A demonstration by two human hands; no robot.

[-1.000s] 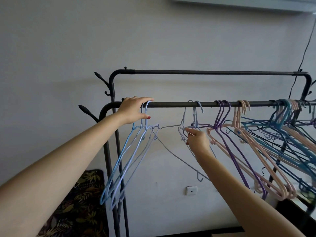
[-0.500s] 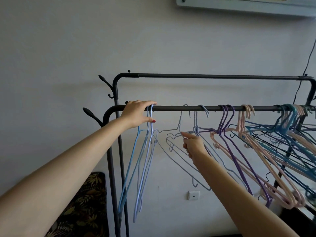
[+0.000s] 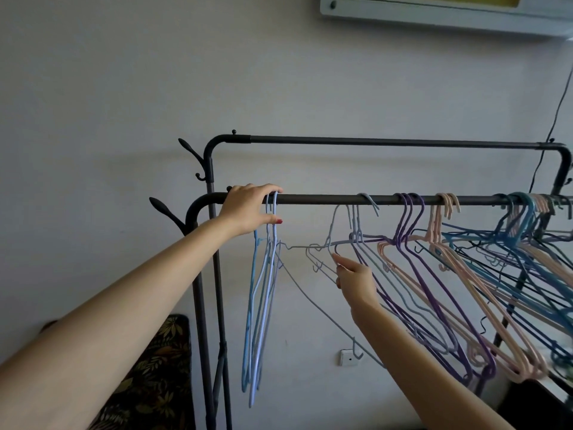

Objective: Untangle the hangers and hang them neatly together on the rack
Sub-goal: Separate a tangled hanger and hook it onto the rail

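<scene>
Black metal rack [image 3: 387,140] with 2 horizontal rails, standing against a pale wall [image 3: 124,88]; we log the hangers on the nearer, lower rail [image 3: 325,199].

Our left hand [image 3: 248,209] lies over the left end of that rail, fingers draped across the top and thumb underneath, closed round the rail and touching the hooks of the light blue hangers [image 3: 260,305]. That group hangs straight down, close together, just beside the rack's upright post.

Our right hand [image 3: 356,279] sits below the rail, between the blue group and the purple ones. Its forefinger and thumb pinch the wire of a grey hanger [image 3: 313,246], whose hook is lifted clear of the rail and whose body lies tilted, 1 arm running left to touch the blue group. At least 1 more grey-blue hanger [image 3: 369,201] hooks on the rail right above the hand; how many are knotted there we cannot tell.

Further right along the rail:
- purple hangers [image 3: 412,225], swung to the right
- pink hangers [image 3: 446,206], crossing the purple ones lower down
- a dense tangle of teal, blue and pink hangers [image 3: 524,212] at the far end

Other items: a white wall unit [image 3: 434,10] at top, a wall socket [image 3: 346,357] low down, a leaf-patterned cushion [image 3: 155,383] at bottom left, a dark cable [image 3: 555,119] down the wall.
</scene>
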